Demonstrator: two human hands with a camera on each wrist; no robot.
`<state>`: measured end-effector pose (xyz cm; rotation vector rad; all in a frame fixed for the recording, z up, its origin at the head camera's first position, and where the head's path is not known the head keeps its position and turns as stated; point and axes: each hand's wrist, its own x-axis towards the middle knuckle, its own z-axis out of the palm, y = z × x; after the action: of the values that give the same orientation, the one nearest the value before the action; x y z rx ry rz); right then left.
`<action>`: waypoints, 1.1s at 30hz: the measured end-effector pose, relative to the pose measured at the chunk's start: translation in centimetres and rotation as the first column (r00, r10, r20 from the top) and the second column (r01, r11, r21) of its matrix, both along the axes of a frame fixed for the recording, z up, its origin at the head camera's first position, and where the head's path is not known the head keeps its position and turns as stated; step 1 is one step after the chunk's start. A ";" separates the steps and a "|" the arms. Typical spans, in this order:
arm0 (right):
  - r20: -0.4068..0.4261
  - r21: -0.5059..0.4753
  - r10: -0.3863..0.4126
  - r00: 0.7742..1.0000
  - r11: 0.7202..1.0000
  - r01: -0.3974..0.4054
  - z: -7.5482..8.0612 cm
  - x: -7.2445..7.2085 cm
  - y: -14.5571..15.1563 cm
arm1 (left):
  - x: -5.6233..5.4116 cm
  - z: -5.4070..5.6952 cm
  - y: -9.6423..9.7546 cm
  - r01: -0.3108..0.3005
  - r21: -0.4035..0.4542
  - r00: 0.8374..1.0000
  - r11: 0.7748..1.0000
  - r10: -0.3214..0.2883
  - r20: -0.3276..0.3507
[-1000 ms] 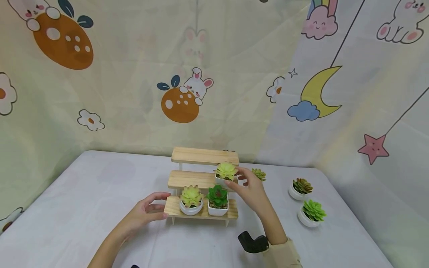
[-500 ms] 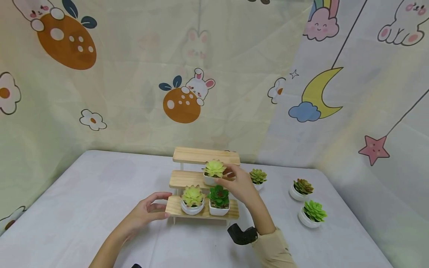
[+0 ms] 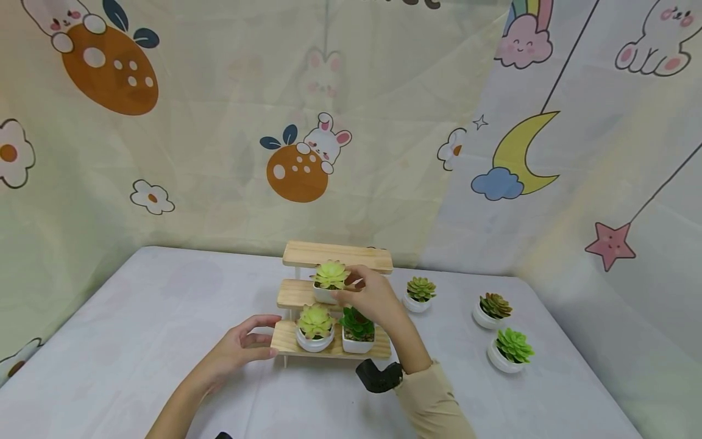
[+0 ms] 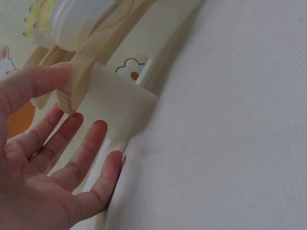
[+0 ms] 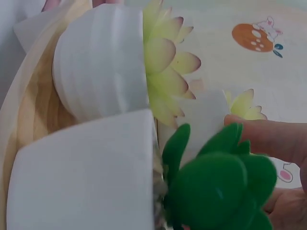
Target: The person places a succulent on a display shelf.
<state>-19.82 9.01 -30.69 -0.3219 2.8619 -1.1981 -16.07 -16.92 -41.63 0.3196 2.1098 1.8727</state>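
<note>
Right hand point(image 3: 373, 296), thumb and fingers pinching one yellow-green succulent in a white pot point(image 3: 325, 296), held at the middle board point(image 3: 293, 294) near its centre; left hand point(image 3: 241, 346), thumb and fingers gripping the left end of the bottom board point(image 3: 284, 338). On that board: a pale succulent point(image 3: 315, 322) left of centre, a dark green succulent point(image 3: 359, 329) towards the right end. Wooden stand point(image 3: 334, 253) near the desk's point(image 3: 164, 305) back edge; olive succulent point(image 3: 420, 289) right of it; reddish succulent point(image 3: 495, 305) and bright green succulent point(image 3: 514, 346) near the right edge.
</note>
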 end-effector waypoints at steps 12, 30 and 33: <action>0.014 -0.033 0.047 0.999 0.998 -0.047 0.1 -0.1 -1.2 | -0.1 0.0 0.0 0.004 -0.002 1.000 1.000 -0.004 -0.010; 0.058 -0.087 0.042 0.997 0.995 -0.037 -0.3 0.0 -1.2 | -0.1 -0.2 0.0 -0.009 -0.015 1.000 1.000 0.009 -0.001; 0.064 -0.102 0.041 0.997 0.994 -0.034 -0.3 0.1 -1.3 | -0.1 -0.2 -0.1 -0.009 -0.017 1.000 1.000 0.009 -0.003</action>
<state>-19.68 7.75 -30.95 -0.3310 2.7333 -1.3236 -16.12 -17.01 -41.78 0.3102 2.1316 1.8591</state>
